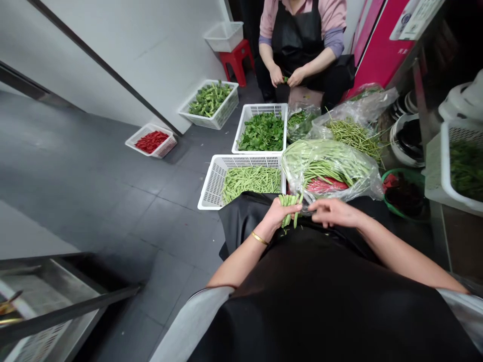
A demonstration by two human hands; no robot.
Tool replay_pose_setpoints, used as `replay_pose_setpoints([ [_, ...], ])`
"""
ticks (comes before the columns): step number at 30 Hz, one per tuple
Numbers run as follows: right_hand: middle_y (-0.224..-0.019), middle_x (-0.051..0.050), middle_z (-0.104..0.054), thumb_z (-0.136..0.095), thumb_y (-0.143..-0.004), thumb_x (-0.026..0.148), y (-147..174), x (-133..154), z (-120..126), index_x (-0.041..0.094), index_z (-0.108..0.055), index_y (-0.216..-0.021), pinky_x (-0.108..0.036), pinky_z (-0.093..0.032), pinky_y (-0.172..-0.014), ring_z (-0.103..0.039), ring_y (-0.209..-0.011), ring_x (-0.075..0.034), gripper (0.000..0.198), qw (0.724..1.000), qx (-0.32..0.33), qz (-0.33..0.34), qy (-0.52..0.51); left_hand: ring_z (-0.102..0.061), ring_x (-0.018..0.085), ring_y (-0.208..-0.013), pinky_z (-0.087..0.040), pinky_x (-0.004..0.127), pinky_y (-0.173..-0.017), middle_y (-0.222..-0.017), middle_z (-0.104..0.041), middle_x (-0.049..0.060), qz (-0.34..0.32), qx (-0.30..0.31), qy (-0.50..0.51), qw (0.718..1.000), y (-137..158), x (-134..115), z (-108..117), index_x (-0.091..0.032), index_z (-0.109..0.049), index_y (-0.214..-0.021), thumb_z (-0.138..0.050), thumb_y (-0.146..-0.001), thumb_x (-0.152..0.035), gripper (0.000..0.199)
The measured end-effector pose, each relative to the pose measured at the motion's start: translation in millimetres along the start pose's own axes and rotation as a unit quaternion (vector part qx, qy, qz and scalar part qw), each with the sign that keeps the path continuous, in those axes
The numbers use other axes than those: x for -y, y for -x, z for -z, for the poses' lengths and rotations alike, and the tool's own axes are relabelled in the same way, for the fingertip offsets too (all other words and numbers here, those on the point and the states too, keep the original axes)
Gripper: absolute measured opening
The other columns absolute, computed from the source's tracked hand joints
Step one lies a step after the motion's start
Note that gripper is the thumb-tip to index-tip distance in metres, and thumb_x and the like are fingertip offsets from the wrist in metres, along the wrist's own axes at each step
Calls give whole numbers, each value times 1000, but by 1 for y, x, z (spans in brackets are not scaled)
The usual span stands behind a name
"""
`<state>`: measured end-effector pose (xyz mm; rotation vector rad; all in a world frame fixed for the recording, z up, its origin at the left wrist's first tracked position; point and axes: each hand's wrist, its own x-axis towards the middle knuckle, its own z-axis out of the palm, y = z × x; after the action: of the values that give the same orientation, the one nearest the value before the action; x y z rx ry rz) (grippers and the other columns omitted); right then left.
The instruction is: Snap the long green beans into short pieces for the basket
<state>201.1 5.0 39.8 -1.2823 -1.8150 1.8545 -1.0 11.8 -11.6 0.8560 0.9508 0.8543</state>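
So the left hand [274,215] is clamping its fingers around a bunch of green beans [289,205], holding it just above the dark apron [302,296] on the lap. The right hand [334,212] is hovering just beside it, index finger pointing at the bunch and the others curling in (can't tell if it's pinching anything, honestly). Right beyond the hands, a white basket [216,182] is holding loose cut beans [251,182], and a clear plastic bag [364,173] of long beans is lying next to it. A co-worker [298,37] is sitting opposite.
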Motion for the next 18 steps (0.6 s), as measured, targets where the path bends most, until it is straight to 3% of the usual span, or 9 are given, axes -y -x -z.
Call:
replay_pose_setpoints([
  [3, -52, 5, -55, -63, -76, 56, -15, -4, 3, 16, -64, -93, -21, -37, -39, -45, -39, -8, 43, 967, -204, 65, -138, -46, 7, -43, -36, 21, -44, -53, -55, -1, 20, 39, -25, 999, 0, 4, -3, -9, -62, -64, -85, -52, -32, 36],
  [6, -57, 1, -60, -63, -81, 51, -16, -4, -14, 18, -66, -81, -25, -46, -48, -53, -46, -11, 33, 936, -305, 147, -97, -45, 6, -41, -35, 20, -42, -50, -54, -2, 30, -58, -6, 998, -5, 10, -1, -9, -61, -63, -84, -52, -28, 32],
  [8, -66, -2, -66, -64, -82, 47, -12, -4, -27, 18, -69, -82, -27, -51, -56, -61, -54, -13, 29, 940, -292, 169, -43, -45, 6, -40, -37, 21, -42, -50, -54, -2, 54, -141, 37, 988, -10, 13, 4, -10, -59, -64, -82, -54, -28, 31],
  [10, -68, -4, -68, -61, -83, 48, -12, -9, -35, 17, -70, -88, -28, -53, -55, -63, -55, -14, 33, 955, -245, 159, -53, -50, 8, -43, -42, 23, -46, -53, -57, -1, 77, -154, 85, 981, -11, 12, 9, -10, -59, -68, -81, -57, -31, 32],
  [13, -63, -3, -66, -52, -88, 54, -21, -24, -33, 14, -69, -96, -28, -51, -50, -61, -50, -15, 44, 966, -207, 142, -61, -59, 12, -52, -48, 25, -53, -63, -64, 4, 96, -31, 98, 990, -8, 7, 11, -10, -60, -78, -82, -57, -34, 39],
  [15, -65, -4, -66, -48, -90, 53, -25, -36, -27, 15, -69, -94, -28, -50, -55, -60, -54, -14, 45, 958, -232, 165, 36, -60, 13, -52, -48, 25, -52, -65, -66, 5, 115, 48, 62, 990, -5, 4, 9, -10, -59, -81, -85, -55, -35, 44],
  [18, -65, -6, -63, -49, -90, 52, -24, -47, -20, 16, -64, -71, -26, -44, -60, -57, -59, -14, 43, 928, -243, 183, 214, -56, 10, -46, -44, 22, -47, -62, -64, 3, 129, 94, 5, 987, -2, 3, 4, -11, -55, -78, -86, -55, -36, 46],
])
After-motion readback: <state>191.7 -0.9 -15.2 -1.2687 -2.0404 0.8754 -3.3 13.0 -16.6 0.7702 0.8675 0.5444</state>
